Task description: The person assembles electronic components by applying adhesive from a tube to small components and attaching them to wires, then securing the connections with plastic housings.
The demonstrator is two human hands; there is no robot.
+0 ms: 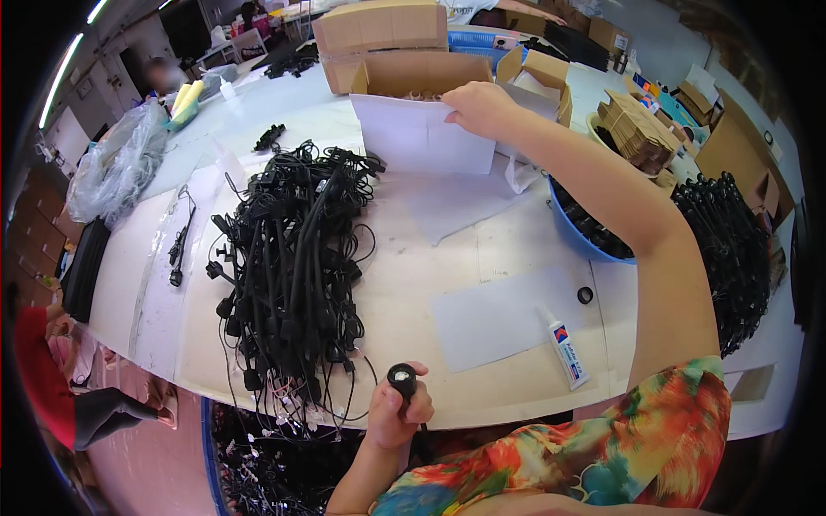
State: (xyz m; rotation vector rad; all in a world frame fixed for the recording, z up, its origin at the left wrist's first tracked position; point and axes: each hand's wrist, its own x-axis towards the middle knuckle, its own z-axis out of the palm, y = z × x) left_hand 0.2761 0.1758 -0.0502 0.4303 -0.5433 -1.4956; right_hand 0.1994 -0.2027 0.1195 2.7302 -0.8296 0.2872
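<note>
My left hand (398, 414), low at the table's front edge, is wrapped round a black cylindrical lamp head (402, 378). Its round end faces up and has a pale centre. A dark cord seems to hang below that hand. My right hand (479, 109) is stretched far forward to the near wall of an open cardboard box (422, 138) with a white front. Its fingers are curled together at the rim; whatever they may pinch is hidden. Small brownish pieces (422, 96) show inside the box. Left of centre lies a big bundle of black corded parts (297, 258).
A glue tube (566, 351) and a black ring (585, 295) lie by a white sheet (495, 322). Under my right arm stands a blue basin (575, 225) of black parts. Cardboard pieces (637, 129) are stacked at right. A person in red (47, 370) is at far left.
</note>
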